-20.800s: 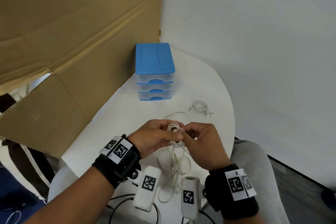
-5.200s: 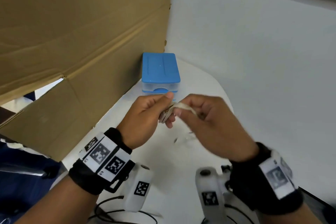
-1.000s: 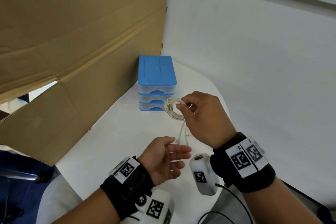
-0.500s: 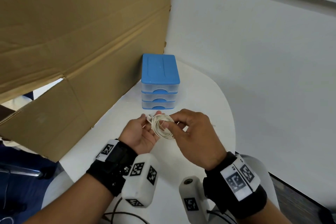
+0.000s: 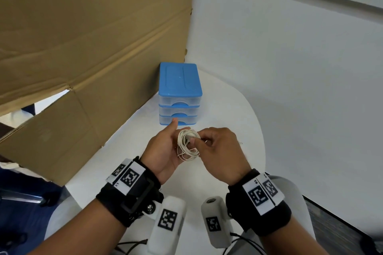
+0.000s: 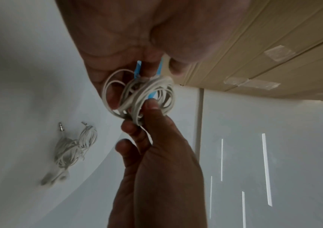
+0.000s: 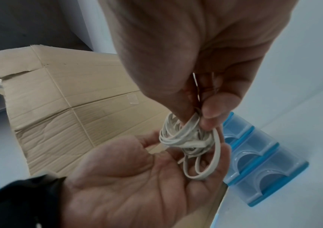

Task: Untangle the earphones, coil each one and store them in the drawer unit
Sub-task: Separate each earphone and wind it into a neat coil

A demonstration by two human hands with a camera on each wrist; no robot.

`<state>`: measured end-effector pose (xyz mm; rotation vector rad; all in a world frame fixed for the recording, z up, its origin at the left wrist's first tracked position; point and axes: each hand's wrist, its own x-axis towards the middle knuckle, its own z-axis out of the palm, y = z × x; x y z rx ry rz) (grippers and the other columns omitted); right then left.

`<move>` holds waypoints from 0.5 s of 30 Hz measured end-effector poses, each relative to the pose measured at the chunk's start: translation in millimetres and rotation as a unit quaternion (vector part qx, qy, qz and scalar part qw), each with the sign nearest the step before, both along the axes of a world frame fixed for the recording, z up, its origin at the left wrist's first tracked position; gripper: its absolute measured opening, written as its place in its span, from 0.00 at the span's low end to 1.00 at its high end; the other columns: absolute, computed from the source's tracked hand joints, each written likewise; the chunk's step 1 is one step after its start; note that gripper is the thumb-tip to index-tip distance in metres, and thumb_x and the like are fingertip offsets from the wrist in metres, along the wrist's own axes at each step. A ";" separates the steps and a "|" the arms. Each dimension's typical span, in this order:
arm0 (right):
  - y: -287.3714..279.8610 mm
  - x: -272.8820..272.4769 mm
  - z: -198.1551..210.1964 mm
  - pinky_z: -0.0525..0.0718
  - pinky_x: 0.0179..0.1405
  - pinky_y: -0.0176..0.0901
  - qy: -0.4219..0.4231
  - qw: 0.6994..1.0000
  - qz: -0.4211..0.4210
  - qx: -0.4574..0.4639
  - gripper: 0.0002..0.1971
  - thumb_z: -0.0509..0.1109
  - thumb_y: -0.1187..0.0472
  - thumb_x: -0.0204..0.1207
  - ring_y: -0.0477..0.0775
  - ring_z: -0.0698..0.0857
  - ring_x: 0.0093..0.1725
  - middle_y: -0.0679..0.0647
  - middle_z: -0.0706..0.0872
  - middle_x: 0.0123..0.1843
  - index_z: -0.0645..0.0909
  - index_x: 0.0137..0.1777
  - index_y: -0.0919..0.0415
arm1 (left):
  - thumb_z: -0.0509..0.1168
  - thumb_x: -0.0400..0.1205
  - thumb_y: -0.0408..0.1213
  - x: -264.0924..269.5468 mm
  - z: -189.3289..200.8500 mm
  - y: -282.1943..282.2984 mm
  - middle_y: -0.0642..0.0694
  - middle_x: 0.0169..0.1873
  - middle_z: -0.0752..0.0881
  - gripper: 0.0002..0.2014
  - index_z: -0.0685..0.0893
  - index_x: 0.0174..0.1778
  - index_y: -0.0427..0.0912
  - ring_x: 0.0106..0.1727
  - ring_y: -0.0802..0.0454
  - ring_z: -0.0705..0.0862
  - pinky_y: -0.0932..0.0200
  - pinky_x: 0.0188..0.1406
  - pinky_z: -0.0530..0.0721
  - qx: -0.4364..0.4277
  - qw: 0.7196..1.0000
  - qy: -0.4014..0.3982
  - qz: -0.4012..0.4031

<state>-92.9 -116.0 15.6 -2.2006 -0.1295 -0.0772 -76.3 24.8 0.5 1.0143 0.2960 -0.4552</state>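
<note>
A white earphone coil [image 5: 187, 145] hangs in front of me above the white table [image 5: 116, 163]. My right hand [image 5: 193, 141] pinches the top of the coil between thumb and fingers [image 7: 213, 108]. My left hand [image 5: 176, 138] lies palm up under it, thumb raised, and the lower loops [image 7: 201, 166] rest on its straight fingers. In the left wrist view the coil [image 6: 139, 95] sits between both hands. A second bundled white earphone [image 6: 72, 148] lies on the table. The blue drawer unit [image 5: 179, 93] stands just beyond the hands with all three drawers closed.
A large cardboard sheet [image 5: 83, 47] stands along the table's left side, right behind the drawer unit. A white wall [image 5: 290, 68] rises to the right. The table's rounded edge [image 5: 262, 147] curves close beside my right hand.
Over the last second my right hand brought the coil down and towards me. My left hand rose from low on the table to cup it from below, thumb now lifted.
</note>
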 end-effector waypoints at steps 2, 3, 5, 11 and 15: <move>-2.1 2.6 -3.1 0.73 0.26 0.29 0.020 1.000 -0.017 0.008 0.09 0.71 0.59 0.77 0.40 0.80 0.23 0.41 0.84 0.25 0.91 0.38 0.55 | 0.60 0.84 0.43 -1.5 2.8 -1.5 0.37 0.43 0.87 0.15 0.84 0.49 0.33 0.41 0.47 0.85 0.51 0.51 0.83 0.017 0.999 -0.018 -0.043; -3.0 3.6 -3.8 0.74 0.25 0.30 0.030 0.999 -0.025 0.012 0.09 0.71 0.59 0.77 0.40 0.79 0.22 0.42 0.84 0.24 0.91 0.37 0.56 | 0.61 0.82 0.37 -2.9 3.4 -2.3 0.37 0.44 0.85 0.11 0.84 0.50 0.33 0.42 0.47 0.84 0.52 0.52 0.81 0.039 0.997 -0.031 -0.058; -4.8 5.2 -4.9 0.81 0.27 0.40 0.044 0.998 -0.035 0.011 0.10 0.71 0.59 0.76 0.43 0.81 0.22 0.47 0.86 0.25 0.90 0.36 0.57 | 0.59 0.79 0.24 -5.6 1.0 -3.1 0.35 0.46 0.85 0.11 0.85 0.51 0.29 0.44 0.46 0.83 0.51 0.53 0.80 0.096 0.991 -0.057 -0.075; -5.8 4.6 -9.7 0.88 0.32 0.52 0.058 0.998 -0.030 0.017 0.09 0.72 0.59 0.75 0.53 0.86 0.28 0.49 0.86 0.25 0.90 0.35 0.59 | 0.60 0.80 0.19 -6.2 -3.4 0.0 0.26 0.51 0.88 0.13 0.88 0.53 0.28 0.46 0.42 0.85 0.50 0.57 0.86 0.200 0.970 -0.107 -0.083; -3.0 5.1 -16.1 0.87 0.32 0.52 0.060 0.997 -0.033 0.024 0.09 0.72 0.59 0.75 0.55 0.87 0.28 0.52 0.87 0.26 0.89 0.34 0.59 | 0.62 0.79 0.21 -5.1 -5.5 -0.4 0.31 0.50 0.90 0.14 0.91 0.51 0.38 0.49 0.42 0.86 0.39 0.64 0.81 0.230 0.966 -0.108 -0.053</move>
